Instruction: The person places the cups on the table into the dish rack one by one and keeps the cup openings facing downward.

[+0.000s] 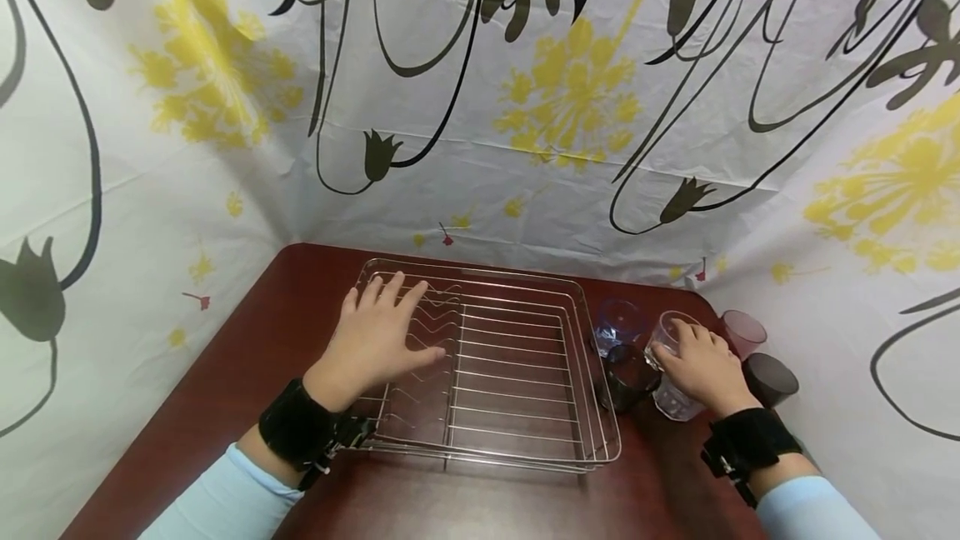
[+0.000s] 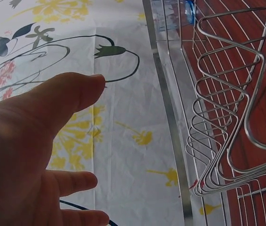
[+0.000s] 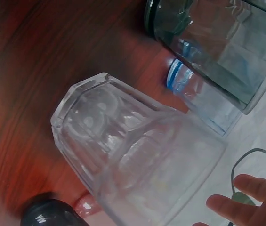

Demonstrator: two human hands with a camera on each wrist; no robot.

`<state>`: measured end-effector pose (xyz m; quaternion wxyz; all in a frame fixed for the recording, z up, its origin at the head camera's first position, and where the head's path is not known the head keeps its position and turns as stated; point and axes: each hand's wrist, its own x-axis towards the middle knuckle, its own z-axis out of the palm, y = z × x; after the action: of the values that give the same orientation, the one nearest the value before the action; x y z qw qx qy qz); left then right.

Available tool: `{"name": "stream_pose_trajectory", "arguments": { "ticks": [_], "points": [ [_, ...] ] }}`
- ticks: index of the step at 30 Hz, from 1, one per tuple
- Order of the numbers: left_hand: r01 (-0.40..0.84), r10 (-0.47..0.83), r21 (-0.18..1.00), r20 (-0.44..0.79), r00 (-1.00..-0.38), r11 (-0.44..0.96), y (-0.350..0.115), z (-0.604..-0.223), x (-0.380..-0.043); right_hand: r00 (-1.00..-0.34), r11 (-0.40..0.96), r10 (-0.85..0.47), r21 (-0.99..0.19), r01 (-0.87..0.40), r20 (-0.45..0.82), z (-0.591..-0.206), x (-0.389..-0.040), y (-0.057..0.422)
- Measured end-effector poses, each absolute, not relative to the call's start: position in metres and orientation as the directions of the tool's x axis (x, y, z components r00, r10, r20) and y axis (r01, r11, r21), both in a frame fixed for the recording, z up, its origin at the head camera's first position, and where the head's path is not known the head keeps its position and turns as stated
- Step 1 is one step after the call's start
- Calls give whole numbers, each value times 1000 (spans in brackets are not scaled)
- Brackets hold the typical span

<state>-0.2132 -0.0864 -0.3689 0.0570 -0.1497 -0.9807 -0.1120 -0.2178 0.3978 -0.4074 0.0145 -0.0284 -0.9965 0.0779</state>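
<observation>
My left hand (image 1: 378, 344) hovers over the left part of a metal wire dish rack (image 1: 611, 440), fingers spread and nothing in them. In the left wrist view, the thumb and fingers of that hand (image 2: 34, 136) stand apart from the rack's wavy wires (image 2: 205, 190). On the right, my right hand (image 1: 701, 365) is over a clear glass (image 1: 677, 402), its fingers loosely bent. The right wrist view has the clear faceted glass (image 3: 137, 150) upright on the table, the fingertips (image 3: 222, 207) beyond its rim. Whether they touch any glass, I cannot tell.
Around the right hand stand another clear glass (image 1: 667, 327), a blue glass (image 1: 617, 327), a dark green glass (image 1: 626, 382), a pink glass (image 1: 744, 332) and a black glass (image 1: 771, 380). Patterned curtains (image 1: 450, 107) enclose the dark red table (image 1: 285, 332).
</observation>
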Motion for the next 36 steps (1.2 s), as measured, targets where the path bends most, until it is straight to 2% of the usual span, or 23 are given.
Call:
{"name": "stream_pose_trajectory", "arguments": {
  "ticks": [10,36],
  "points": [
    [314,277,235,179,-944,920,-85,-367,-210,-998,985,63,-164,60,15,-413,-216,403],
    [301,273,217,149,-950,929,-84,-365,-206,-996,982,84,-169,85,-14,-428,-214,416]
  ]
}}
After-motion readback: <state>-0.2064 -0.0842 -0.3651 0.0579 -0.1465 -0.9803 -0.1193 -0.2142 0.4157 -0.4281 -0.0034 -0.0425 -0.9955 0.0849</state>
